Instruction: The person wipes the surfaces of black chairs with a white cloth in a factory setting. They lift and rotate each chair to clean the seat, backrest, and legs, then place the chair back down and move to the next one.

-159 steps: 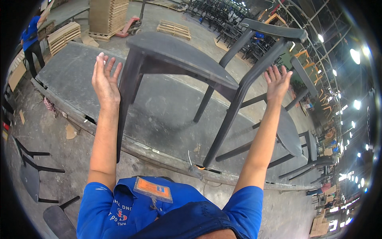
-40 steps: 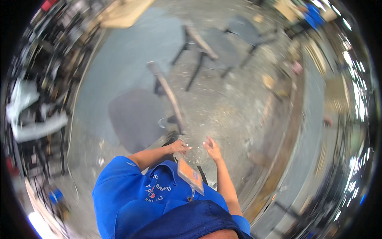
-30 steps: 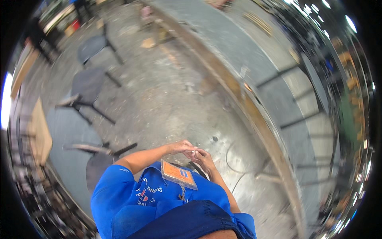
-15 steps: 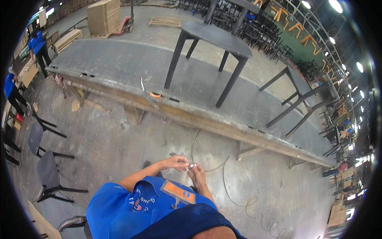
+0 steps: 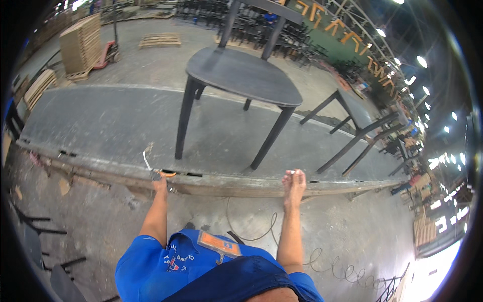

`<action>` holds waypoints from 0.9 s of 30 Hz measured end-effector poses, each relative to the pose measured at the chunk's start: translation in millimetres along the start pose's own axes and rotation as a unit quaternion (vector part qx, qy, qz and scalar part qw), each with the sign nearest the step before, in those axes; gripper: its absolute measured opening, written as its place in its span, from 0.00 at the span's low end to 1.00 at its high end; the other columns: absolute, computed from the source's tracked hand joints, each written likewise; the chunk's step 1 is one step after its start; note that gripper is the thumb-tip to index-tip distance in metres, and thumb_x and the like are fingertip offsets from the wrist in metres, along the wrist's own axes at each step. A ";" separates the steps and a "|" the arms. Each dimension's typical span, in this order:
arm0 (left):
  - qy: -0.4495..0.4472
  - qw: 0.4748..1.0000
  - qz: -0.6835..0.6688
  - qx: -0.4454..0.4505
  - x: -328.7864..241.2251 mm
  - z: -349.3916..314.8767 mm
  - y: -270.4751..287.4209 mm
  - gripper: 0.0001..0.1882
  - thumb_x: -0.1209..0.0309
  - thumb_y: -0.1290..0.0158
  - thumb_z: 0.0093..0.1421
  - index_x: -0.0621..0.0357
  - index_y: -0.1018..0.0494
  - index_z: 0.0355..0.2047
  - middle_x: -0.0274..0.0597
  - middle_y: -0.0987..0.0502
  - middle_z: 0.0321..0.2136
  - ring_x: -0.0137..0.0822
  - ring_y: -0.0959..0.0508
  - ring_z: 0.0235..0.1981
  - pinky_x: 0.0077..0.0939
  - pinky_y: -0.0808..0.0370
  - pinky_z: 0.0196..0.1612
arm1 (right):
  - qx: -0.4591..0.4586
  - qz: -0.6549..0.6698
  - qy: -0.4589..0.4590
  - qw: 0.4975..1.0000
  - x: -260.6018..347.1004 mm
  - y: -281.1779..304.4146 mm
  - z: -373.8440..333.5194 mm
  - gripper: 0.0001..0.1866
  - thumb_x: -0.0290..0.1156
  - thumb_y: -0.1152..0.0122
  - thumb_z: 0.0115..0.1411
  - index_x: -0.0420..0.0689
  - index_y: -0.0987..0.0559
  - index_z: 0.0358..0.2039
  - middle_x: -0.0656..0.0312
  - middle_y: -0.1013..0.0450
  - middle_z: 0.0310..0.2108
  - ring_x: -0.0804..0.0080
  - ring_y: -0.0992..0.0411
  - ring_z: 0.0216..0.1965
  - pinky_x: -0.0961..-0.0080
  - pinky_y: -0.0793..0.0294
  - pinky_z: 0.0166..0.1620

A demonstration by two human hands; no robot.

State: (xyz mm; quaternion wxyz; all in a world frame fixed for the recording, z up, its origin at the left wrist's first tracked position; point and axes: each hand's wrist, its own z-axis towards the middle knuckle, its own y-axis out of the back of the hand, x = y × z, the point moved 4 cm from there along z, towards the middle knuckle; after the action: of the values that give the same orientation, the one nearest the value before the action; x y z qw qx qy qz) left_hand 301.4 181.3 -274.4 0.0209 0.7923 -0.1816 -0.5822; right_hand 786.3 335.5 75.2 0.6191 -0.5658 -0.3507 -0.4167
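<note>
At the front edge of the workbench, my left hand is closed around a hand tool with an orange part and a thin, pale, curved tip. Its exact kind is hard to make out. My right hand, lifted near the same edge further right, is closed with its fingertips pinching a small white piece. Between and beyond my hands, a black wooden chair stands upright on the bench; neither hand touches it. To its right, a second dark chair rests tipped over on the bench top.
Thin hose or cable lies coiled over the floor at right. Dark chairs stand at lower left. Beyond the bench are a pallet, a tall stack of boards, a red pallet jack and rows of black chairs.
My hands have parted from in front of my chest. The left reached forward to the tool on the bench edge; the right moved out rightward with the white piece. My view has come closer to the bench.
</note>
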 end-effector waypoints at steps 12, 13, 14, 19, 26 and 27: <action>-0.032 0.949 -0.301 0.086 -146.8 -19.9 73.9 0.30 0.45 0.45 0.55 0.60 0.29 0.43 0.36 0.27 0.38 0.26 0.28 0.38 0.37 0.30 0.37 | -0.097 0.144 -0.100 0.980 -33.1 54.7 36.4 0.13 0.43 0.41 0.61 0.48 0.25 0.36 0.68 0.26 0.30 0.80 0.30 0.30 0.78 0.28 0.35; -0.043 0.933 -0.352 0.068 -180.3 -17.6 94.1 0.31 0.45 0.47 0.57 0.60 0.31 0.48 0.37 0.27 0.39 0.29 0.27 0.41 0.36 0.29 0.42 | -0.111 0.163 -0.102 0.975 -35.5 62.7 38.0 0.12 0.43 0.41 0.61 0.48 0.25 0.36 0.69 0.27 0.30 0.80 0.31 0.30 0.79 0.29 0.36; -0.084 0.917 -0.384 0.073 -214.6 -21.6 106.4 0.31 0.45 0.50 0.60 0.60 0.33 0.50 0.37 0.27 0.37 0.32 0.28 0.45 0.38 0.30 0.47 | -0.116 0.177 -0.114 0.971 -41.6 68.2 37.6 0.12 0.44 0.41 0.61 0.48 0.25 0.35 0.69 0.27 0.30 0.80 0.31 0.30 0.79 0.29 0.36; -0.194 0.816 -0.441 0.320 -337.7 -91.6 139.8 0.27 0.47 0.60 0.66 0.61 0.36 0.47 0.41 0.28 0.30 0.38 0.25 0.43 0.37 0.28 0.49 | -0.115 0.235 -0.200 0.944 -85.4 70.4 31.1 0.11 0.43 0.41 0.60 0.50 0.26 0.31 0.70 0.28 0.29 0.80 0.32 0.29 0.80 0.30 0.35; -0.345 0.913 0.088 0.202 -414.5 -202.0 122.8 0.25 0.51 0.54 0.64 0.62 0.36 0.46 0.36 0.31 0.15 0.27 0.30 0.12 0.27 0.31 0.15 | -0.087 0.250 -0.230 0.937 -85.3 83.7 37.3 0.11 0.43 0.42 0.61 0.49 0.26 0.32 0.70 0.29 0.29 0.80 0.33 0.29 0.79 0.31 0.35; -0.358 0.883 0.173 0.248 -420.0 -219.7 116.9 0.26 0.51 0.53 0.64 0.63 0.36 0.47 0.36 0.31 0.15 0.27 0.30 0.12 0.26 0.31 0.16 | -0.084 0.252 -0.219 0.939 -80.3 89.5 39.2 0.11 0.43 0.42 0.61 0.49 0.26 0.32 0.70 0.29 0.29 0.80 0.33 0.30 0.79 0.31 0.35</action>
State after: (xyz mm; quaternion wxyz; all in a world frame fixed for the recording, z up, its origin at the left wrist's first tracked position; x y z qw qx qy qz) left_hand 367.4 164.1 209.0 -0.1420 0.4654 -0.4494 -0.7492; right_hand 836.8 385.1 -29.6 0.5619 -0.7628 -0.2878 -0.1403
